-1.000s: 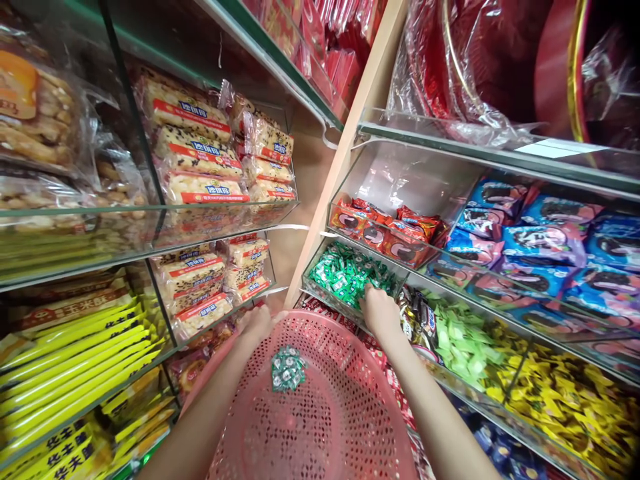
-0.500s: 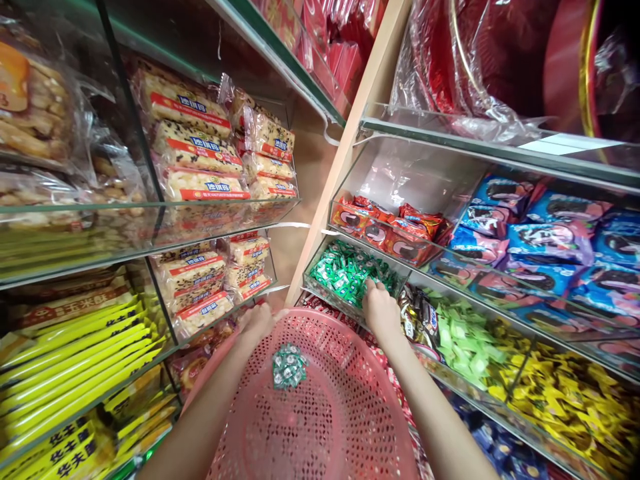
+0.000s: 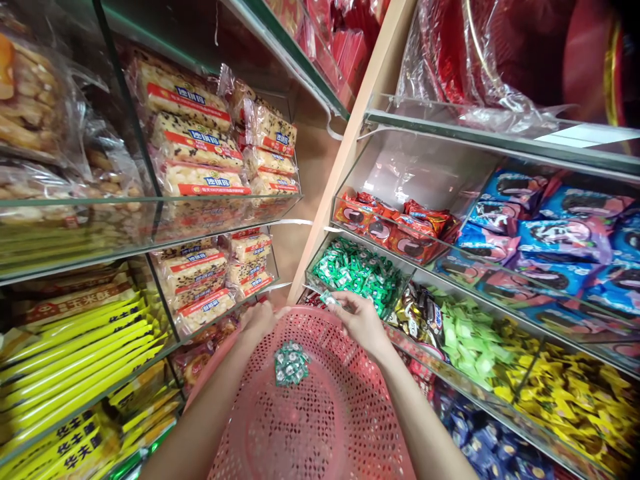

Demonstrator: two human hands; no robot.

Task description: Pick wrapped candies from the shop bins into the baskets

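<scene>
My left hand (image 3: 257, 321) grips the near rim of a pink perforated plastic basket (image 3: 305, 427). A small heap of green-wrapped candies (image 3: 291, 363) lies inside the basket. My right hand (image 3: 361, 323) is out over the basket's far rim, pinching a green-wrapped candy (image 3: 327, 298) at the fingertips. Just beyond that hand stands a glass bin of loose green-wrapped candies (image 3: 357, 273).
Glass shelves surround the hands. Packaged grain bars (image 3: 193, 137) and yellow packets (image 3: 75, 353) fill the left side. On the right are orange packets (image 3: 390, 227), blue biscuit packs (image 3: 565, 240), pale green sweets (image 3: 473, 350) and yellow sweets (image 3: 570, 393).
My right hand has lifted out of the candy bin and moved toward the basket, now with a candy at its fingertips. My left hand stays on the rim. The view has shifted slightly.
</scene>
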